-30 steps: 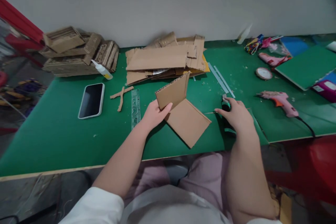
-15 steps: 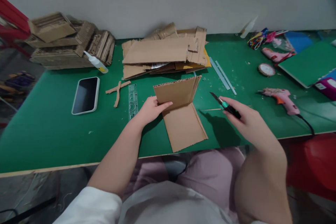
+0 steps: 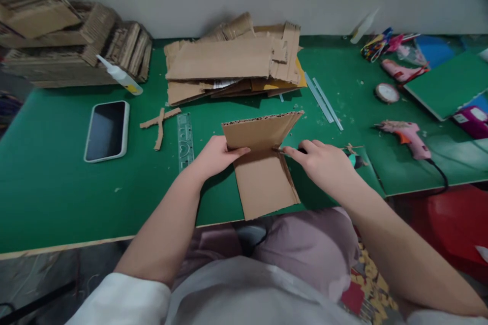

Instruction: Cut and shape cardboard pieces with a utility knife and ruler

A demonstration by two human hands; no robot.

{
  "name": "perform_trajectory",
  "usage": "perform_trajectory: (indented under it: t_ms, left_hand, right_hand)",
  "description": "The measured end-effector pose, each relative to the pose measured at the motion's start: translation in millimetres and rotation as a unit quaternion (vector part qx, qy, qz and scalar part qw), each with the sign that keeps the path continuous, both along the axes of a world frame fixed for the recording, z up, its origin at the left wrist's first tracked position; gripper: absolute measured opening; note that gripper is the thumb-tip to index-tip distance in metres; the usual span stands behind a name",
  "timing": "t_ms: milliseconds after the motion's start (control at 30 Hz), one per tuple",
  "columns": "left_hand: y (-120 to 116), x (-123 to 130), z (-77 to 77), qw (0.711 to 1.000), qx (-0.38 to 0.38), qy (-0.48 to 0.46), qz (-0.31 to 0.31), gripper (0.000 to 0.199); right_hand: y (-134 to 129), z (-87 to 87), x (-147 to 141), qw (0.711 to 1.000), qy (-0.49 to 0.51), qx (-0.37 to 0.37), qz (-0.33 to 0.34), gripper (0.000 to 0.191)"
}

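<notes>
A folded piece of brown cardboard (image 3: 265, 183) rests near the table's front edge, one panel flat and the other raised behind the crease. My left hand (image 3: 219, 157) grips its left side at the fold, thumb on the inner face. At the right end of the crease, the fingertips of my right hand (image 3: 322, 161) touch the cardboard edge, thumb and finger pressed together. The cutter's dark part shows between the fingers of that hand; its blade is hidden. Something green (image 3: 354, 160) shows just beyond the right hand, partly covered by it.
Cardboard scraps (image 3: 224, 61) lie at the back, with a cardboard stack (image 3: 87, 45) and glue bottle (image 3: 124, 78) to their left. A phone (image 3: 107, 131), crossed strips (image 3: 160, 124) and a clear ruler (image 3: 185, 142) lie left. A pink glue gun (image 3: 412, 137) is on the right.
My right hand has moved left to the cardboard's fold, and the cutter blade is no longer visible. The raised panel leans further back. The camera view has shifted.
</notes>
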State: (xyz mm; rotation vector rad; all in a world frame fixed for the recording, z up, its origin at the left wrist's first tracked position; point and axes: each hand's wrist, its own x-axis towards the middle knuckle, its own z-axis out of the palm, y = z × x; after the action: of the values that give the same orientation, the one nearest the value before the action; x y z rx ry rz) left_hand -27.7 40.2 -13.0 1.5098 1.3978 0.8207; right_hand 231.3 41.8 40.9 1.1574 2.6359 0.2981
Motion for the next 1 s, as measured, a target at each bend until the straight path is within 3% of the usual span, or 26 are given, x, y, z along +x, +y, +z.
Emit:
perform_trajectory:
  t_ms: [400, 1000]
  left_hand:
    - [0.5, -0.1, 5.1, 0.999, 0.015, 0.018, -0.021, 0.043]
    - [0.7, -0.9, 4.4, 0.999, 0.008, 0.025, -0.023, 0.043]
  right_hand:
    - [3.2, 0.0, -3.9, 1.000, -0.025, -0.008, 0.011, 0.045]
    - [9.6, -5.7, 13.4, 0.999, -0.019, 0.024, 0.017, 0.044]
